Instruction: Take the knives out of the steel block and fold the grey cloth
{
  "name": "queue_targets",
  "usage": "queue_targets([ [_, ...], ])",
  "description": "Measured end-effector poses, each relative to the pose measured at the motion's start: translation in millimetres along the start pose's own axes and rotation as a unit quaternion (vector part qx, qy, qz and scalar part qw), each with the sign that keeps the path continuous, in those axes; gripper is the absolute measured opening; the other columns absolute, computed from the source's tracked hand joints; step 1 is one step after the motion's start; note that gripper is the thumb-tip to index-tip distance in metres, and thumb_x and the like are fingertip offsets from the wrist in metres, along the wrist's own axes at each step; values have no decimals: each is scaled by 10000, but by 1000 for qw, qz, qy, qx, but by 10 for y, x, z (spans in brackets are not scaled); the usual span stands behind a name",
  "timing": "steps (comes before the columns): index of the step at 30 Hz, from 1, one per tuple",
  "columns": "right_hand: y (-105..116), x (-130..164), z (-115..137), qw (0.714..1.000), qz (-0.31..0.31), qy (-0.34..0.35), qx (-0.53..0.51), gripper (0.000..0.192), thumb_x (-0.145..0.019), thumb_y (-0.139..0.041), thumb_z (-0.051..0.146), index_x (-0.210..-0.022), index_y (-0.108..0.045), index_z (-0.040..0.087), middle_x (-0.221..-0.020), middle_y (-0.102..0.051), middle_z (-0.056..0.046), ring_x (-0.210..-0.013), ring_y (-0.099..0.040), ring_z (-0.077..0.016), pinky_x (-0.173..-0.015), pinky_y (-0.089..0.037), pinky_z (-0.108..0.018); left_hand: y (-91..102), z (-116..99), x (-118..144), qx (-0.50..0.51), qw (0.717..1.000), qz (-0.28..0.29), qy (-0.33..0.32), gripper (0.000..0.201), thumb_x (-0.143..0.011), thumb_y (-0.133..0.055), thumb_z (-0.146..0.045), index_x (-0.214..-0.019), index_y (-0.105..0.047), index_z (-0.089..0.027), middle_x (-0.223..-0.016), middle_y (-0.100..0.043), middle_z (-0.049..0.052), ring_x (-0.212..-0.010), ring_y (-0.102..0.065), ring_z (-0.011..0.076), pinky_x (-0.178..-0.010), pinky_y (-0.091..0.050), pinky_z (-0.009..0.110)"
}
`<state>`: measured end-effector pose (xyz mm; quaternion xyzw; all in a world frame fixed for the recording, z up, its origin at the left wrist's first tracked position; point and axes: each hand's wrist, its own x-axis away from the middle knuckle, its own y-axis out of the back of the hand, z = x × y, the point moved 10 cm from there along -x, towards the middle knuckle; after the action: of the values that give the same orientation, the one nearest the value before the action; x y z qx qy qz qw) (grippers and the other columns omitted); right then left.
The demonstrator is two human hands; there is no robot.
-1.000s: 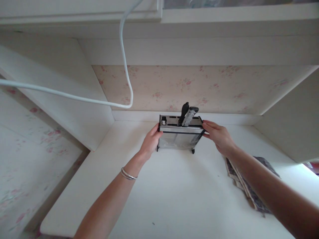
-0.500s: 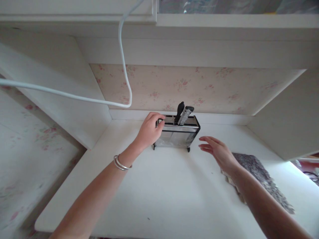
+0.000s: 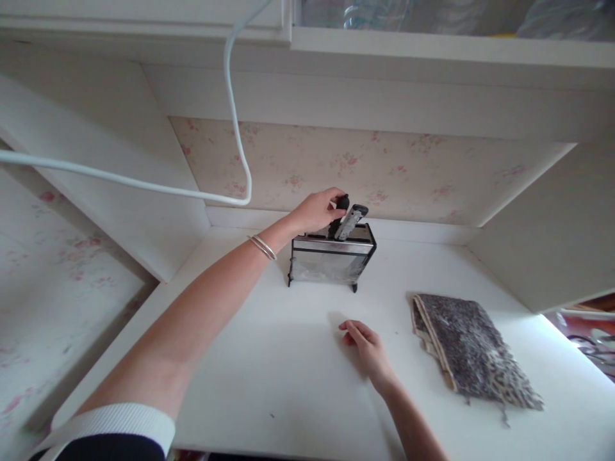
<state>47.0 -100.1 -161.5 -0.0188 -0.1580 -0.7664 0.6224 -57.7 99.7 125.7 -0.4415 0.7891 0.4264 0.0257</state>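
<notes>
A knife block (image 3: 331, 259) with clear sides and a black and silver frame stands on the white counter near the back wall. Two handles stick up from its top: a black-handled knife (image 3: 336, 225) and a second knife with a grey patterned handle (image 3: 351, 224). My left hand (image 3: 318, 210), with bracelets at the wrist, reaches over the block's left part, its thumb and fingers closed round the black handle. Below and in front of the block, my right hand (image 3: 368, 346) hovers close over the counter, fingers loosely curled with nothing seen in them.
A folded grey-brown fringed cloth (image 3: 473, 346) lies on the counter (image 3: 269, 371) to the right. A white cable (image 3: 182, 192) hangs across the upper left. Overhead cabinets (image 3: 408, 48) jut out above, and side panels flank the counter.
My left hand has moved right from the block's left end to the black handle and closed on it. My right hand has drawn back down and left, away from the block's right side.
</notes>
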Motion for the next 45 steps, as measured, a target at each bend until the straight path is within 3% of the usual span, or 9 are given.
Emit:
queue_targets([
  [8,107,-26,-143,997,-32,2,-74,477,-799,-560,628,-867,-684,172,-716,-611,-22,-728,-542,-164,-715,-391,-251,601,-202,-123,84,987,-133,-30,373,-861,-582,-158,-1227,-526,-120,-1122,-642,92,-861,-641,139,-794,-531,305],
  [12,105,-4,-147,998,-38,9,-47,465,-827,-532,615,-889,-674,176,-733,-613,-22,-741,-539,-167,-722,-383,-258,753,-424,-130,61,982,-157,-84,336,-869,-590,-169,-1199,-543,-128,-1138,-643,81,-1011,-625,162,-868,-515,307],
  [19,50,53,-79,998,-43,24,30,479,-849,-486,625,-893,-657,180,-726,-597,-18,-734,-538,-176,-708,-375,-274,985,-727,-188,55,974,-196,-103,393,-926,-518,-314,-1293,-470,-184,-1208,-626,71,-955,-644,129,-809,-540,283],
  [26,-8,77,-43,998,-37,26,50,458,-863,-475,605,-889,-663,188,-744,-612,-25,-726,-548,-177,-687,-385,-273,1567,-1012,157,151,926,-287,-192,287,-883,-586,-267,-1151,-487,-247,-1154,-603,3,-1001,-632,145,-735,-584,244],
  [29,-38,59,-46,998,-37,19,44,464,-847,-493,612,-880,-674,187,-720,-608,-27,-700,-542,-176,-659,-388,-273,1702,-1031,372,153,916,-296,-225,306,-908,-558,-259,-1181,-421,-241,-1134,-572,16,-979,-619,131,-675,-587,223],
  [32,-34,30,-23,999,-47,-8,15,483,-817,-523,631,-868,-675,176,-650,-577,-18,-657,-532,-170,-632,-395,-274,1718,-933,640,108,916,-308,-233,303,-943,-508,-315,-1216,-381,-281,-1188,-524,28,-1079,-576,129,-736,-578,211],
  [35,23,-9,277,997,-66,7,-47,470,-817,-541,617,-910,-653,170,-724,-618,-33,-623,-532,-149,-602,-410,-268,1607,-854,953,41,918,-317,-234,332,-953,-471,-384,-1255,-360,-301,-1235,-488,40,-1116,-574,154,-858,-562,299],
  [40,239,-94,1424,978,-128,142,-84,441,-814,-599,557,-1096,-576,219,-750,-614,0,-513,-481,-101,-480,-348,-226,1378,-858,1439,-60,903,-353,-237,379,-982,-385,-371,-1334,-264,-294,-1234,-498,79,-1135,-598,213,-924,-529,406],
  [45,342,-324,2447,948,-200,220,112,641,-765,-610,615,-1269,-494,237,-737,-618,7,-545,-514,-133,-514,-357,-248,1116,-757,1824,-173,879,-330,-299,384,-926,-492,-179,-1274,-369,-286,-1157,-590,61,-1100,-619,191,-916,-543,393],
])
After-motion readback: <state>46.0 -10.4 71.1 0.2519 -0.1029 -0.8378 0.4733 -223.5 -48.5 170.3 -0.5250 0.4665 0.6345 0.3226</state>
